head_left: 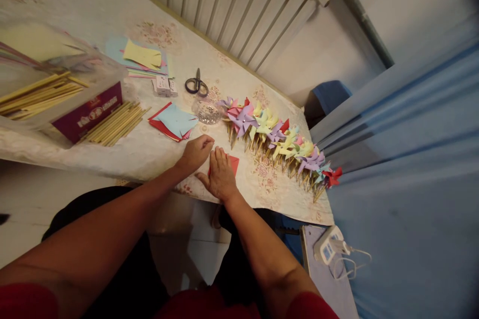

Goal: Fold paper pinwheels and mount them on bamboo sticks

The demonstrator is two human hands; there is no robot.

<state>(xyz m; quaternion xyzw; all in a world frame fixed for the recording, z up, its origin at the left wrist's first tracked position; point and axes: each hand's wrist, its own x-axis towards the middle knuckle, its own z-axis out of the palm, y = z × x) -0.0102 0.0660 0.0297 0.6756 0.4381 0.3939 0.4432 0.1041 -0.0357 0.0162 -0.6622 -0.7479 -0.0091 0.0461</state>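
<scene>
A red paper square [234,163] lies near the table's front edge. My right hand [220,174] rests flat on it with fingers stretched out, covering most of it. My left hand [196,152] is curled beside the sheet's left edge, fingers bent and pressed onto the paper's corner. A long row of finished paper pinwheels [279,142] in purple, yellow, pink and red lies just to the right of my hands.
Loose blue and red paper squares [174,122], a small clear dish of pins [207,111], scissors [196,84], bamboo sticks [114,122], a box with more sticks [56,94] and coloured sheets [142,57] lie on the table. A power strip [331,246] sits lower right.
</scene>
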